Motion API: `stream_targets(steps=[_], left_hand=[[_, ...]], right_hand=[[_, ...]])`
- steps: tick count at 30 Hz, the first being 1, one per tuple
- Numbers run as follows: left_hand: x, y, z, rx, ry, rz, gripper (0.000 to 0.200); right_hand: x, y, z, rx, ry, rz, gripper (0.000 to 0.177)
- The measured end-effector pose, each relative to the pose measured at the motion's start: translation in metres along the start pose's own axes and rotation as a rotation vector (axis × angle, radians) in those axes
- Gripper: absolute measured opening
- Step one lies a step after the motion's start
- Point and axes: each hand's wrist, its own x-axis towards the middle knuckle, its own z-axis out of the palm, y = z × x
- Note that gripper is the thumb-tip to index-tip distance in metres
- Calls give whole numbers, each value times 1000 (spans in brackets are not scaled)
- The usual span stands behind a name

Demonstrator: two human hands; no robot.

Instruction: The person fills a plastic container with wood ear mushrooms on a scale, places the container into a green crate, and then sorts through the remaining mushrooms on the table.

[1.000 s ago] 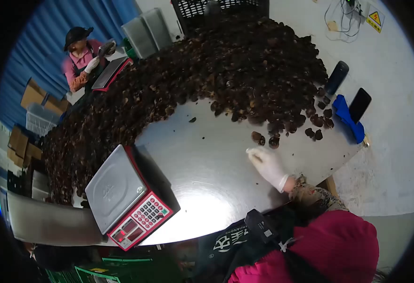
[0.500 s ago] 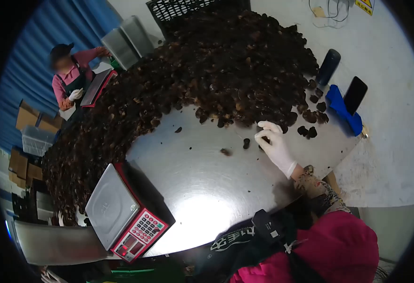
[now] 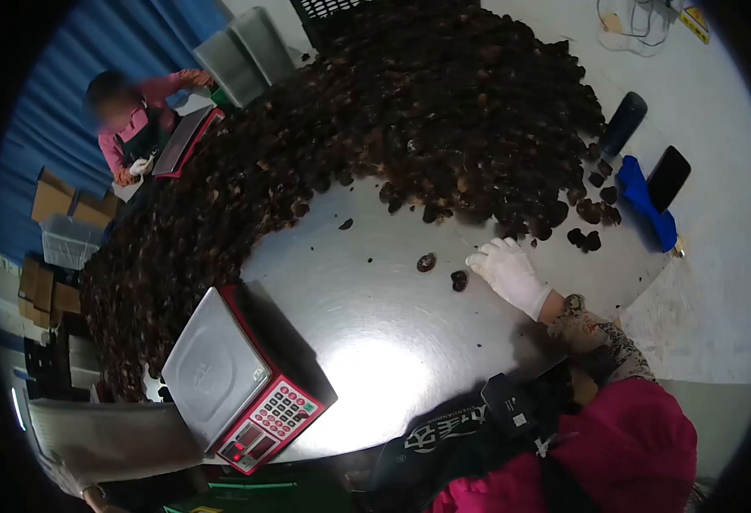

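My right hand [image 3: 510, 275], in a white glove, rests on the metal tabletop [image 3: 367, 299] with its fingers curled together. Whatever lies under the fingertips is hidden. Two small dark brown, rounded pieces that look like dried mushrooms, one piece [image 3: 459, 280] close to the fingertips and another piece [image 3: 427, 262] farther left, lie nearby. Behind them spreads a big heap of such pieces [image 3: 444, 128]. At the lower left edge, my gloved left hand [image 3: 66, 475] shows dimly against a grey metal container [image 3: 119, 440], fingers seemingly stretched out.
A red scale [image 3: 221, 376] stands at left. On the right are a phone [image 3: 669, 178], a blue cloth [image 3: 645, 203] and a dark cylinder [image 3: 624, 122]. A co-worker [image 3: 132, 128] sits across the heap beside another scale [image 3: 187, 141] and metal bins [image 3: 245, 56].
My right hand has gone from a raised pinch to curled fingers lower on the table. A blurred piece now lies still left of it. My left hand has risen beside the metal container.
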Motion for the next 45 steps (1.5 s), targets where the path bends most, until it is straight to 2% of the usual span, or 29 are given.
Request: stream_targets(steps=[1, 3, 4, 5, 7, 8, 12, 15, 16, 17, 19, 22, 24, 25, 27, 29, 30, 34, 36, 37, 39, 40, 42, 45], left_hand=[[9, -7, -4, -4, -21, 7, 53], [20, -15, -10, -15, -62, 6, 51], [26, -17, -10, -1, -72, 6, 50], [33, -20, -11, -7, -82, 9, 49], [51, -26, -13, -27, -110, 14, 46], [58, -30, -13, -25, -117, 19, 45], [79, -45, -11, -43, -158, 31, 41], [91, -53, -9, -58, -183, 33, 38], [94, -55, -9, -62, -195, 36, 37], [97, -56, -10, -68, -209, 41, 36], [103, -60, -9, -77, -252, 32, 34], [110, -69, -7, -105, -297, 32, 31], [102, -72, -2, -229, -71, 156, 23], [99, -74, 2, -356, 152, 287, 19], [94, -67, -14, -276, 106, 271, 16], [90, -59, -29, -130, 13, 249, 13], [90, -57, -29, -150, 6, 196, 18], [89, -60, -35, -319, -51, 226, 19], [83, -51, -49, -213, -194, 45, 30], [72, -43, -59, -213, -193, 44, 30], [51, -26, -75, -80, 185, -144, 45], [51, -22, -79, -78, 186, -145, 45], [52, -15, -88, -165, 174, -132, 60], [-30, 125, -201, -295, 236, -117, 54]], right_hand=[[4, -10, -3, 0, -5, -10, 18], [16, -33, -13, 435, -29, -5, 17], [24, -34, -10, 381, -68, -112, 26], [30, -37, -5, 381, -66, -116, 26], [41, -45, 2, 261, -69, -167, 42], [47, -47, -6, 194, -254, -159, 56], [39, -48, -14, 70, -389, -265, 61], [29, -41, -3, 114, -366, -276, 55], [22, -40, 4, 221, -262, -249, 44], [16, -40, 10, 222, -263, -254, 44], [9, -40, 18, 558, -133, -110, 33], [7, -32, 25, 701, -22, -110, 25], [8, -33, 22, 772, -32, -74, 24], [8, -33, 19, 838, -45, -30, 23], [9, -34, 15, 895, -74, -1, 22], [9, -32, 15, 817, -56, -29, 22], [9, -33, 16, 847, -65, -7, 23], [5, -36, 13, 880, -60, 23, 24], [5, -36, 17, 885, -25, 6, 25], [5, -36, 16, 885, -24, 4, 25], [6, -36, 13, 883, -52, 17, 24], [6, -36, 13, 884, -52, 15, 24], [6, -36, 16, 938, -32, 34, 24], [4, -40, 20, 852, 54, 34, 23]])
